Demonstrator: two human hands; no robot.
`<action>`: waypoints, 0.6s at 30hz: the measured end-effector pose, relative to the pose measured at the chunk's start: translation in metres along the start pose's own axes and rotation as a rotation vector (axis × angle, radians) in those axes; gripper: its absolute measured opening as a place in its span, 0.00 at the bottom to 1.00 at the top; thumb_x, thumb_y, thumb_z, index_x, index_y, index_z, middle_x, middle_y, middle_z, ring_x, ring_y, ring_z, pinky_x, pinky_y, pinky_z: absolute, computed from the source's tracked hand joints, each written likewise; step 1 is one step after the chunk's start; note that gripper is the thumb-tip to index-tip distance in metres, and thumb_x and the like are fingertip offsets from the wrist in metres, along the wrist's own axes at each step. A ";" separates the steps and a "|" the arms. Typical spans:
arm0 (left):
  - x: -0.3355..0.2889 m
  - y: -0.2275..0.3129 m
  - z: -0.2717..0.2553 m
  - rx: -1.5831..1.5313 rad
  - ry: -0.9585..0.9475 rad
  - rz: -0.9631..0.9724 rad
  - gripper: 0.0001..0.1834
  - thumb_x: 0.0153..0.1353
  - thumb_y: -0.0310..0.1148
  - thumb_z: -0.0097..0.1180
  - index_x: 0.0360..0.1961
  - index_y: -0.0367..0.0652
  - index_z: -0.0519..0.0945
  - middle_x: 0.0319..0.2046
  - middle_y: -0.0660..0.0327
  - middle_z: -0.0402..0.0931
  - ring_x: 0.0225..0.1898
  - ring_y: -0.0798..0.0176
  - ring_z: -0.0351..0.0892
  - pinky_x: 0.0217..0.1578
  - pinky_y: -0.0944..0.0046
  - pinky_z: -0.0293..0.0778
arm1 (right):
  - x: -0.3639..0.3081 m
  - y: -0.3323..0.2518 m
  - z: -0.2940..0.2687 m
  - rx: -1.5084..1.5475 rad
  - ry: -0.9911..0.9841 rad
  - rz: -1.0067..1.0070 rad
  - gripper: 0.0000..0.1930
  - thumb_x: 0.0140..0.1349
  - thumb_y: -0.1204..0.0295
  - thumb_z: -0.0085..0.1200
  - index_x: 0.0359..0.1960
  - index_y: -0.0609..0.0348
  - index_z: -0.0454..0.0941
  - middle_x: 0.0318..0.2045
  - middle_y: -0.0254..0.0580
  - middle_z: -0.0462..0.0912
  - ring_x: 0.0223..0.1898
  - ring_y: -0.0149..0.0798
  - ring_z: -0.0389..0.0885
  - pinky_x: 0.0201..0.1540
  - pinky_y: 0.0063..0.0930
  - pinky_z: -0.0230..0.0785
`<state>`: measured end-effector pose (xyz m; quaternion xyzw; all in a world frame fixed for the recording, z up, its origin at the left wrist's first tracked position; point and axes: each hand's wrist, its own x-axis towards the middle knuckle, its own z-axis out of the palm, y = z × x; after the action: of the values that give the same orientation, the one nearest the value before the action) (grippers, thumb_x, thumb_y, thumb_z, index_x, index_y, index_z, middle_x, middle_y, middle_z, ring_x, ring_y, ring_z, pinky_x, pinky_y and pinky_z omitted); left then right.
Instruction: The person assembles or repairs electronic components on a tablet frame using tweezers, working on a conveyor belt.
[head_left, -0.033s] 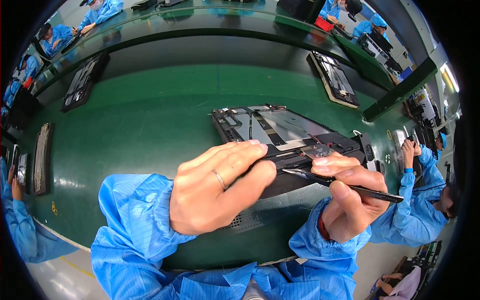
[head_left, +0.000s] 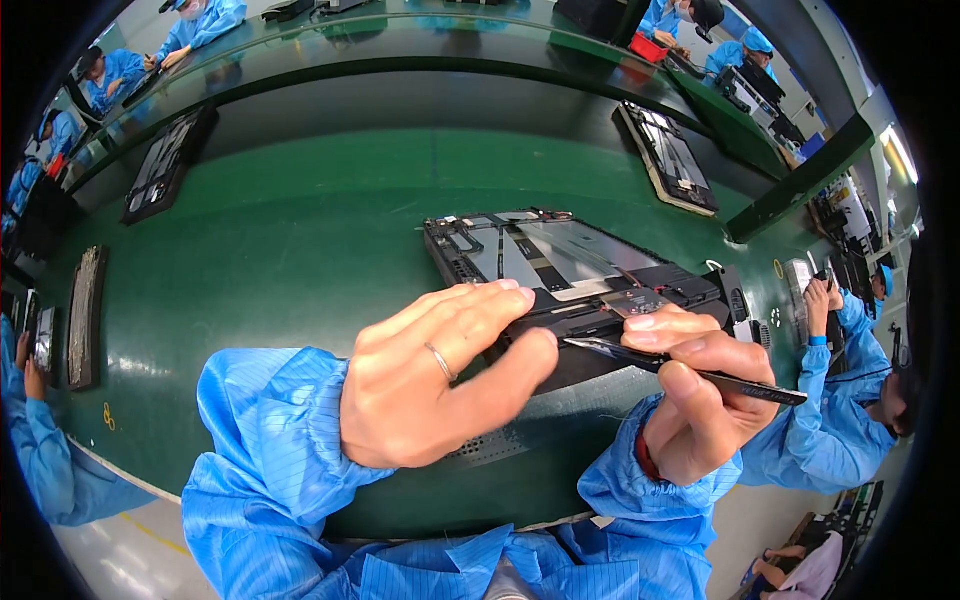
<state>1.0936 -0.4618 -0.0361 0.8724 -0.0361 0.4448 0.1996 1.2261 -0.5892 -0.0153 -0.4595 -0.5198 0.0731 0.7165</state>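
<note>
An opened tablet (head_left: 590, 245) with bare grey panels and dark circuit parts rests on a black holder on the bench. My left hand (head_left: 430, 380), a ring on one finger, lies over its near left side. The fingertips touch the near edge, and the thumb stretches toward the right hand. My right hand (head_left: 705, 385) pinches black tweezers (head_left: 750, 387), whose tips point left at the near edge of the tablet beside my left thumb. What lies under my left palm is hidden. A perforated metal plate (head_left: 545, 420) shows below the tablet.
Other dark devices lie at the back left (head_left: 170, 163) and back right (head_left: 668, 158). A dark, worn slab (head_left: 86, 317) sits at the far left. A green post (head_left: 800, 180) rises at the right. Co-workers in blue sit on both sides and beyond the bench.
My left thumb has shifted slightly right and upward, toward the tweezer tips. The right hand, tweezers and tablet look unmoved.
</note>
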 end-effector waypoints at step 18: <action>0.045 -0.014 0.071 0.145 -0.242 -0.052 0.30 0.32 0.37 0.61 0.42 0.41 0.69 0.39 0.54 0.69 0.40 0.54 0.70 0.39 0.63 0.68 | 0.028 0.046 -0.089 -0.646 0.333 -0.427 0.09 0.52 0.79 0.45 0.33 0.73 0.71 0.18 0.50 0.74 0.23 0.37 0.75 0.34 0.31 0.69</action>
<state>1.1784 -0.4710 -0.0425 0.9324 -0.0050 0.3325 0.1414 1.3284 -0.5989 -0.0334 -0.5479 -0.4768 -0.3191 0.6088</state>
